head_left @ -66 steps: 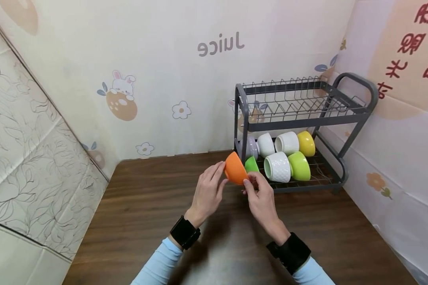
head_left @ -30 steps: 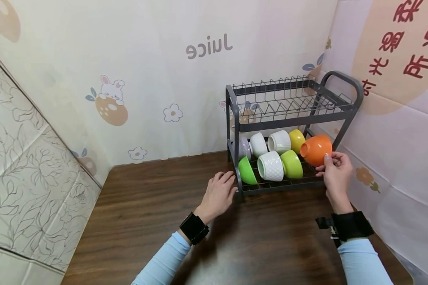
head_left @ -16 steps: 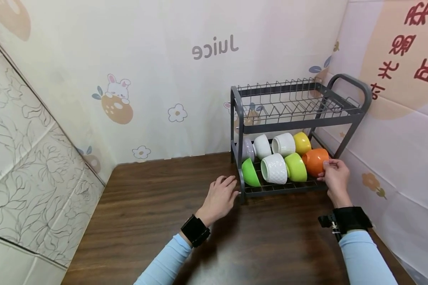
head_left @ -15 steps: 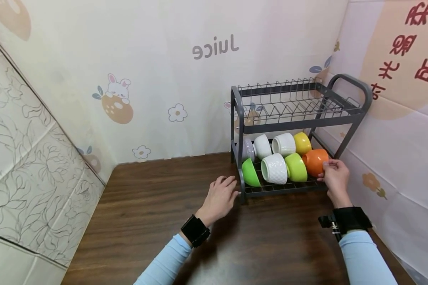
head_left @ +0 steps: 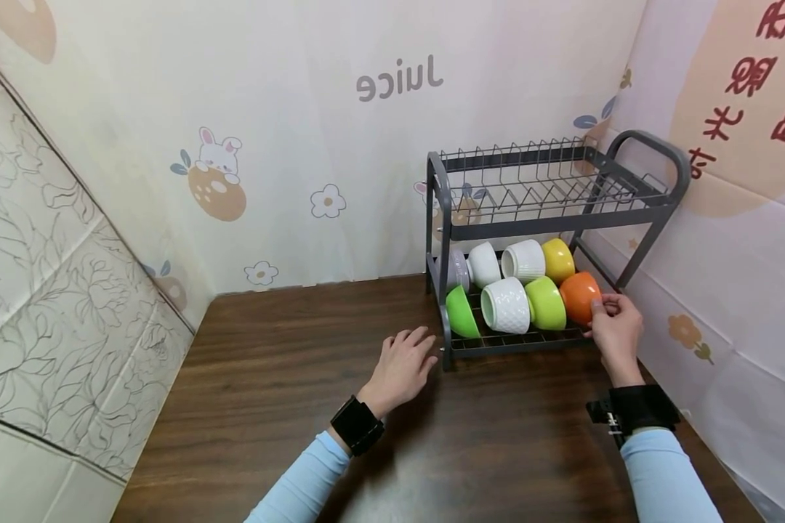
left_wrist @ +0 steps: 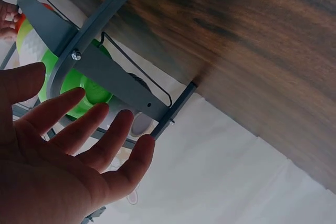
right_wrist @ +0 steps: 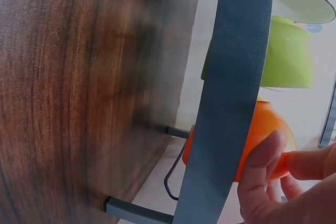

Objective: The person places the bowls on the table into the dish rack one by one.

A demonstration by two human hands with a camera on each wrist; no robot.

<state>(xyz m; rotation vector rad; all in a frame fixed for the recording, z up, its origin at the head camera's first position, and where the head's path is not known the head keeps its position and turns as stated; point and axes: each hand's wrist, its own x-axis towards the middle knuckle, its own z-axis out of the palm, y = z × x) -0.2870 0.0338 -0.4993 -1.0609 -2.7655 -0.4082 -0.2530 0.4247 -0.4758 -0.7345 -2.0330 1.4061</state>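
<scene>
An orange bowl (head_left: 580,296) lies on its side at the right end of the lower shelf of a dark grey dish rack (head_left: 556,224). My right hand (head_left: 618,327) pinches its rim between thumb and fingers; in the right wrist view the rack's front bar covers part of the orange bowl (right_wrist: 265,129). Beside it stands a tipped lime-green bowl (head_left: 546,303), then a textured white cup (head_left: 506,305) and a bright green bowl (head_left: 461,314). My left hand (head_left: 402,363) is near the rack's left front leg, fingers spread and loosely bent, holding nothing.
Behind the front row lie a yellow cup (head_left: 558,260), a ribbed white cup (head_left: 524,260), a smooth white cup (head_left: 484,264) and a lavender cup (head_left: 458,269). The upper wire tier (head_left: 523,189) overhangs them. A printed wall covering (head_left: 288,131) rises behind the brown wooden table (head_left: 288,407).
Both hands held the orange bowl at the rack's left; the left hand let go. The right hand carried it rightward and lowered it onto the shelf, where it still grips it.
</scene>
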